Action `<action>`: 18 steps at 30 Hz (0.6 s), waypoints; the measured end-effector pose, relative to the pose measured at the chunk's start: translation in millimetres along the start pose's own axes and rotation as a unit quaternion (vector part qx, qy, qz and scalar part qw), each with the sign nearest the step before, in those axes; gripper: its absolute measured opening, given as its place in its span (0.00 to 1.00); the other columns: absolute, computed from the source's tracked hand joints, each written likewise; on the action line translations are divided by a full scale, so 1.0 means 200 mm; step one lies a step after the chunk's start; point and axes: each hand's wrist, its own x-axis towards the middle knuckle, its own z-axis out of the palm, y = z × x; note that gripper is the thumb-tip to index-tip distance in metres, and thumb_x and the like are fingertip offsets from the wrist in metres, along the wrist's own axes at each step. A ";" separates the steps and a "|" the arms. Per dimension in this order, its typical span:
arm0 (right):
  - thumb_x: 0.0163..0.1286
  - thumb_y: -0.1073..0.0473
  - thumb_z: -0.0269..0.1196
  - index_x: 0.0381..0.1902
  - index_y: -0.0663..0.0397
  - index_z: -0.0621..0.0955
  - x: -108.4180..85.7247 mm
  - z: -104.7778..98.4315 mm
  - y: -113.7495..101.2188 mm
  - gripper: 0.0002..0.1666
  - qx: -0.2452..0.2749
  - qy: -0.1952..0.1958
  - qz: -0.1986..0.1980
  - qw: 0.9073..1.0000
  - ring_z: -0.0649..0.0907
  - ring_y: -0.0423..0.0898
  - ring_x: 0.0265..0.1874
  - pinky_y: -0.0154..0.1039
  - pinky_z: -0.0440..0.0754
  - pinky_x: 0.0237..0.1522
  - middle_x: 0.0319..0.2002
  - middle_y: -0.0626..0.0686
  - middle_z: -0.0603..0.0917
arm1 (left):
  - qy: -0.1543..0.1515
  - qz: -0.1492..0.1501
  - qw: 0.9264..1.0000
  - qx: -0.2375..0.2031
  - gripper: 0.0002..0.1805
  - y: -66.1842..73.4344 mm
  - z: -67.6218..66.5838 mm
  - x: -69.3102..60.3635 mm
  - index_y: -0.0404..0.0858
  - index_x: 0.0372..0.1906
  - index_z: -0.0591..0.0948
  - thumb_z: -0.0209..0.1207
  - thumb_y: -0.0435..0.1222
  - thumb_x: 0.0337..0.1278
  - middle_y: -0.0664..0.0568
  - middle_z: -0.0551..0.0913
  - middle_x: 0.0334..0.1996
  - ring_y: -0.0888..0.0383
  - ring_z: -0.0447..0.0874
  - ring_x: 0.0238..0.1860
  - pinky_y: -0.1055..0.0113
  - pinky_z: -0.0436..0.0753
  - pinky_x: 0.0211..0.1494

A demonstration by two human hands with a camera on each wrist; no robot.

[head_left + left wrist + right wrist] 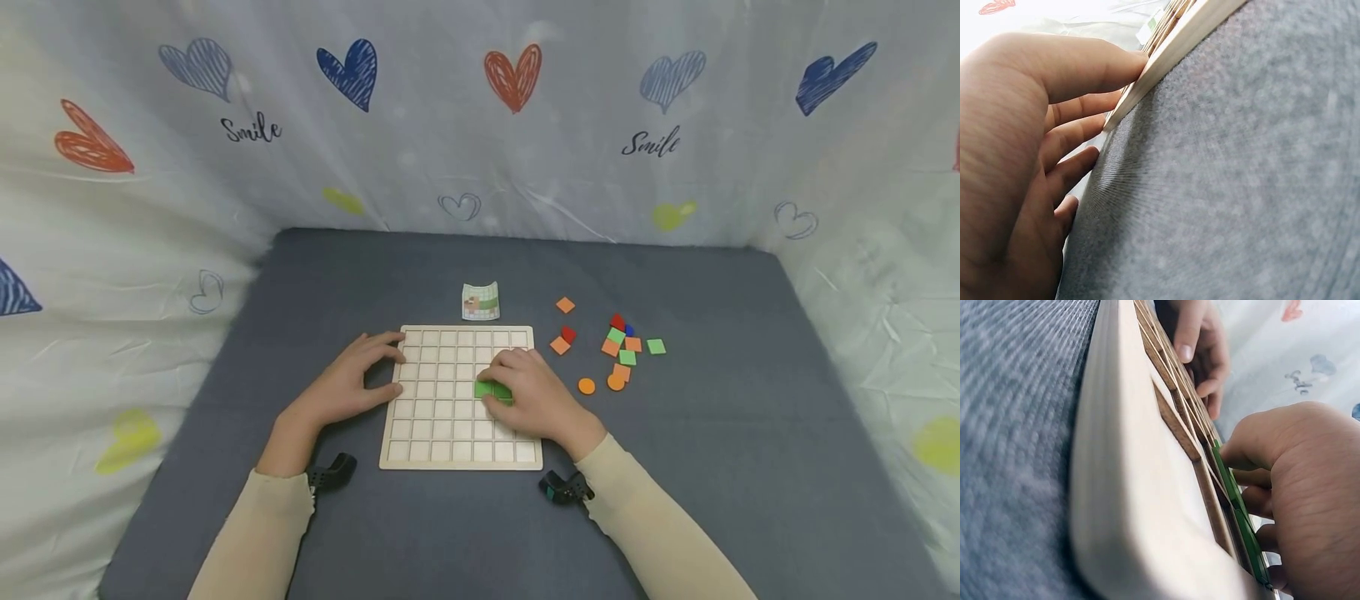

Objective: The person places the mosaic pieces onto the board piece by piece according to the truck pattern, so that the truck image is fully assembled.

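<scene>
A pale wooden grid board (426, 408) lies flat on the dark cloth. My left hand (341, 383) rests at its left edge, thumb and fingertips touching the rim; in the left wrist view the same hand (1029, 125) has relaxed fingers along the board's side (1175, 53). Over the right half of the board, my right hand (534, 396) pinches a green tile (483, 389) between thumb and fingers, with more green under the fingers. The right wrist view has green pieces (1229, 478) in a line on the grid, beside the right hand's (1310, 487) thumb and fingertips.
A small printed card (481, 302) lies behind the board. Right of the board are scattered orange squares (565, 305), orange discs (587, 386), green squares (656, 347), red pieces (617, 321) and a blue piece (629, 331). A curtain with hearts (513, 77) hangs behind.
</scene>
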 end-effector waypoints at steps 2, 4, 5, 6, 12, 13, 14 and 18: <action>0.74 0.53 0.71 0.53 0.44 0.92 0.00 0.00 0.00 0.12 0.002 0.000 0.000 1.000 0.77 0.42 0.42 0.42 0.76 0.48 0.44 0.42 0.82 | 0.000 -0.001 1.000 0.001 0.22 0.00 0.00 0.00 0.45 0.63 0.83 0.73 0.47 0.71 0.46 0.68 0.82 0.43 0.61 0.84 0.44 0.41 0.92; 0.74 0.53 0.71 0.53 0.44 0.92 0.00 0.00 0.00 0.12 0.003 0.001 -0.001 1.000 0.78 0.42 0.42 0.42 0.76 0.48 0.44 0.42 0.82 | 0.001 0.000 1.000 0.000 0.22 0.01 0.00 0.00 0.44 0.63 0.83 0.73 0.46 0.71 0.45 0.68 0.82 0.42 0.61 0.84 0.43 0.42 0.92; 0.74 0.53 0.71 0.53 0.44 0.92 0.00 0.00 0.00 0.12 0.004 0.002 -0.002 1.000 0.78 0.42 0.42 0.42 0.77 0.49 0.44 0.42 0.82 | 0.001 0.001 1.000 -0.001 0.22 0.01 0.00 0.00 0.44 0.63 0.83 0.73 0.46 0.71 0.44 0.68 0.82 0.41 0.61 0.84 0.42 0.42 0.92; 0.74 0.53 0.71 0.53 0.45 0.92 0.00 0.00 0.00 0.13 0.004 0.002 -0.002 1.000 0.78 0.42 0.43 0.42 0.77 0.49 0.44 0.42 0.82 | 0.002 0.002 1.000 -0.003 0.23 0.01 0.00 0.00 0.44 0.63 0.83 0.73 0.46 0.71 0.44 0.68 0.82 0.41 0.61 0.84 0.42 0.42 0.92; 0.74 0.54 0.71 0.52 0.48 0.92 -0.01 -0.01 0.01 0.12 0.012 0.024 -0.014 1.000 0.81 0.43 0.45 0.44 0.78 0.49 0.46 0.44 0.85 | 0.002 0.004 1.000 -0.009 0.23 0.02 0.00 -0.01 0.42 0.63 0.83 0.74 0.46 0.71 0.42 0.68 0.82 0.38 0.60 0.84 0.41 0.42 0.92; 0.74 0.55 0.71 0.52 0.48 0.92 -0.01 -0.01 0.02 0.12 0.015 0.032 -0.016 0.999 0.81 0.44 0.45 0.43 0.78 0.48 0.46 0.44 0.85 | 0.002 0.003 1.000 -0.008 0.23 0.03 0.00 -0.01 0.42 0.63 0.83 0.74 0.46 0.71 0.42 0.68 0.82 0.38 0.60 0.84 0.41 0.42 0.92; 0.74 0.55 0.71 0.51 0.49 0.92 -0.01 -0.02 0.02 0.12 0.018 0.041 -0.018 0.999 0.81 0.44 0.44 0.43 0.78 0.47 0.46 0.45 0.86 | 0.002 0.001 1.000 -0.008 0.23 0.03 0.00 -0.01 0.42 0.63 0.83 0.74 0.46 0.71 0.42 0.68 0.82 0.37 0.60 0.84 0.41 0.42 0.92; 0.75 0.57 0.69 0.51 0.52 0.92 -0.01 -0.05 0.05 0.12 0.023 0.066 -0.014 0.997 0.81 0.45 0.43 0.42 0.76 0.42 0.46 0.47 0.87 | 0.002 -0.004 1.000 -0.007 0.23 0.03 0.00 0.00 0.42 0.63 0.83 0.74 0.45 0.70 0.43 0.68 0.82 0.38 0.59 0.84 0.42 0.42 0.92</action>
